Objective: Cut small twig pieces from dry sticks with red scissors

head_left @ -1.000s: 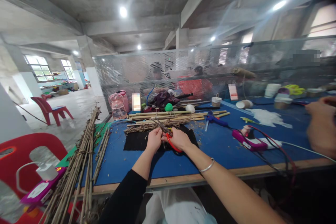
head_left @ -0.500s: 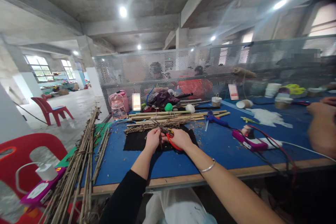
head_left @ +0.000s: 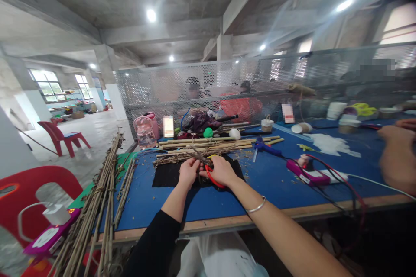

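My right hand (head_left: 223, 170) is closed round red-handled scissors (head_left: 212, 177), whose dark blades point up and to the left. Close beside it, my left hand (head_left: 188, 174) is pinched near the blades; a thin dark piece seems to be in its fingers, too small to name. Both hands are over a black cloth (head_left: 165, 175) on the blue tabletop (head_left: 146, 207). Just beyond the fingers lies a row of dry twigs (head_left: 172, 159), with pale sticks (head_left: 182, 143) behind it.
A long bundle of dry stalks (head_left: 100, 194) leans over the table's left end, with shorter stalks (head_left: 125, 190) alongside. To the right are a blue glue gun (head_left: 268, 148), a purple power strip (head_left: 307, 175) with cables and another person's arm (head_left: 398, 156). A perforated metal screen (head_left: 156, 86) stands behind.
My left hand's fingers have shifted slightly beside the scissors, and the thin dark piece hanging below them shows less. My right hand keeps its grip on the scissors.
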Demonstrator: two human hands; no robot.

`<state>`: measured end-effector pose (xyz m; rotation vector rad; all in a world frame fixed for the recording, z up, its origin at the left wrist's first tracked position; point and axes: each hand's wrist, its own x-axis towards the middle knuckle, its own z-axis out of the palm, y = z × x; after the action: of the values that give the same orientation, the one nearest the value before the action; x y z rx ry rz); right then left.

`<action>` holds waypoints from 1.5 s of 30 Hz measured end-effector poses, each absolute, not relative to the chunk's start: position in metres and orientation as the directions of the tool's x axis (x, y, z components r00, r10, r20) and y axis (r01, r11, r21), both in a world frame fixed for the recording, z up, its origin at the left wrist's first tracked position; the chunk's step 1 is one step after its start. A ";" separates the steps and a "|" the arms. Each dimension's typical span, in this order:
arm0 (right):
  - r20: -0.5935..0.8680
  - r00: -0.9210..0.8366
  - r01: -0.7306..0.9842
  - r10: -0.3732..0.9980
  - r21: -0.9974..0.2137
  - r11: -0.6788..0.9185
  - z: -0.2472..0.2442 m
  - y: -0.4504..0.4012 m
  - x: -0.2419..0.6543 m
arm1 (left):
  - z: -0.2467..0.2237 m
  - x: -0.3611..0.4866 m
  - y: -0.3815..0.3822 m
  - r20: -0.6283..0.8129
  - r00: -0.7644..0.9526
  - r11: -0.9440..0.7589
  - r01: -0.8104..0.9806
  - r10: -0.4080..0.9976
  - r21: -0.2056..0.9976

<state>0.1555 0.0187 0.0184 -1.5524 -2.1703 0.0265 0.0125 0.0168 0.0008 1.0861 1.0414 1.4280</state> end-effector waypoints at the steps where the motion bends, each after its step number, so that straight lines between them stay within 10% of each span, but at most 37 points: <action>1: 0.369 -0.246 0.894 0.896 -0.271 0.357 0.019 0.018 0.155 | 0.001 0.013 0.016 0.085 -0.073 -0.099 -0.218 0.994 0.971; 45: 0.172 -0.199 0.931 0.965 -0.275 0.241 0.025 0.016 0.155 | 0.010 0.010 0.011 -0.031 -0.123 0.008 -0.181 0.992 0.983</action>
<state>0.1555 0.0162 0.0252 -1.7582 -2.2122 0.1579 0.0102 0.0111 0.0095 0.9977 1.1722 1.3665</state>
